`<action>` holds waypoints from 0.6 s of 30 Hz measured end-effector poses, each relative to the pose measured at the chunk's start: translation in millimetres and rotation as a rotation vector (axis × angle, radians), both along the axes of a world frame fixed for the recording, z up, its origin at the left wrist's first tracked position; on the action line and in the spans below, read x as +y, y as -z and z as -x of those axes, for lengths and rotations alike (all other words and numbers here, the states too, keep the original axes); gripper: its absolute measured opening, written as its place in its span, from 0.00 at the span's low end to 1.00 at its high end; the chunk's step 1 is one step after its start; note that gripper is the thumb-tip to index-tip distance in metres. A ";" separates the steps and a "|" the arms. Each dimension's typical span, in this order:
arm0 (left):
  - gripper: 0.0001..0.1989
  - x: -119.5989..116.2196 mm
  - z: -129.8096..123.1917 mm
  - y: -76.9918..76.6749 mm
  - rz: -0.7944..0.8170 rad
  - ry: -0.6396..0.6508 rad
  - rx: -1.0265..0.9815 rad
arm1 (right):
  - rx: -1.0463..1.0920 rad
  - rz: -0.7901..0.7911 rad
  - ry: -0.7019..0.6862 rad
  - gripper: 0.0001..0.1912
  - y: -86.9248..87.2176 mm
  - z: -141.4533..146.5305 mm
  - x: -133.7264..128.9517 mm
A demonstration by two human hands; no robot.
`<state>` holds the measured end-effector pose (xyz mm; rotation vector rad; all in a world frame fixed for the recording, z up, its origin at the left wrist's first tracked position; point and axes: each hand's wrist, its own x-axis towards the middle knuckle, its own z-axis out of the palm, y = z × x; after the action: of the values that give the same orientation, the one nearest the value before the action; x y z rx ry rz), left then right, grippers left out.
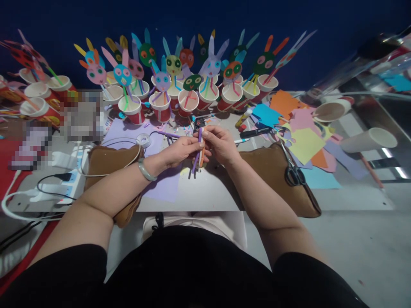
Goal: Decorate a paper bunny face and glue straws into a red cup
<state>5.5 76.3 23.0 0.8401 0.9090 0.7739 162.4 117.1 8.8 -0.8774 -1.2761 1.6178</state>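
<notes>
In front of me, close to the table's near side, my left hand (183,150) and my right hand (221,143) meet around a small bundle of thin strips. Purple straws (195,164) and an orange piece (202,158) stick out below the fingers, with something whitish between them. My left thumb and fingers pinch the bundle from the left. The right thumb and fingers press on its upper end, where purple shows; how the pieces join is hidden by the fingers. A purple paper sheet (163,188) lies under my left wrist.
Behind my hands stand several red-and-white paper cups (159,107) holding paper rabbit heads (162,81) on straws. Scissors (293,173) lie on a brown cushion (266,171) at right, near coloured paper scraps (306,147). Tape (143,140), a power strip (75,179) and cables occupy the left.
</notes>
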 end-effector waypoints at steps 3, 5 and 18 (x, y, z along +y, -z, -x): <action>0.08 -1.2 -0.6 -1.8 0.011 -0.013 0.008 | 0.023 0.012 0.013 0.23 -0.1 1.5 -1.1; 0.09 -2.1 -0.1 -2.1 0.004 -0.018 0.008 | 0.038 0.017 0.020 0.24 -0.1 3.2 -2.4; 0.18 -15.4 -9.1 4.3 -0.078 0.104 0.014 | 0.080 0.034 0.069 0.23 1.4 0.2 1.4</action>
<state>14.6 60.9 18.7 0.9548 0.8448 0.7170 162.3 118.5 7.4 -0.8597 -1.1541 1.6079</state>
